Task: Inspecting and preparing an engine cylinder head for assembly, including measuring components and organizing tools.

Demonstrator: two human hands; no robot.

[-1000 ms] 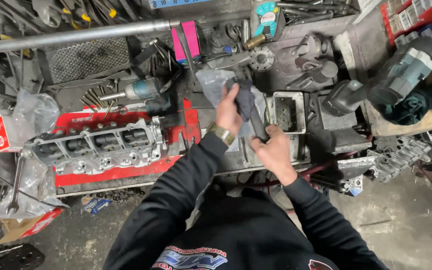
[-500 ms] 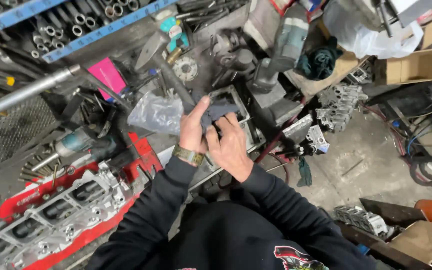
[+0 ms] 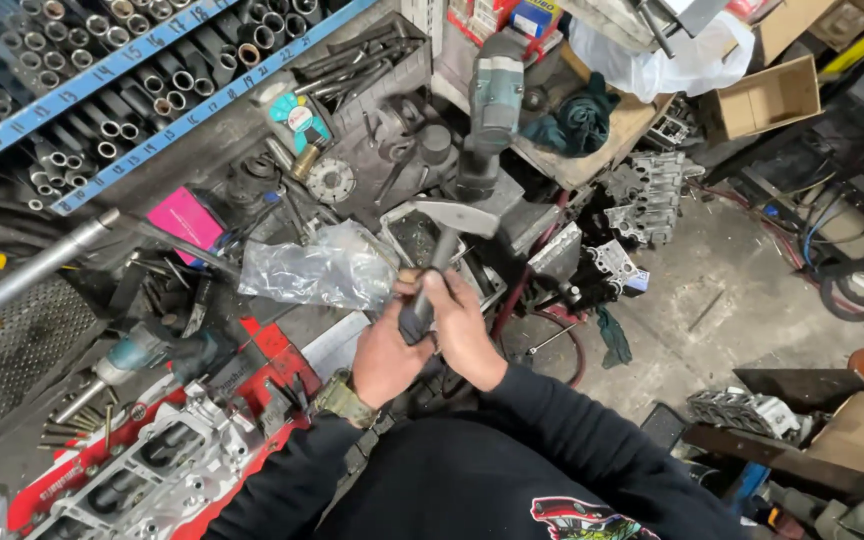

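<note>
With the left hand (image 3: 384,355) and right hand (image 3: 462,330) both clenched on the hammer (image 3: 444,245) handle, a loosened grip risks dropping its head onto the plastic bag (image 3: 320,268) just beyond the left hand.

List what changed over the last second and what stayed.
The dark cloth that both hands worked earlier is no longer in view. The hands now grip a hammer by its dark handle, head up. The camera swung right. The plastic bag and cylinder head stayed put.
</note>
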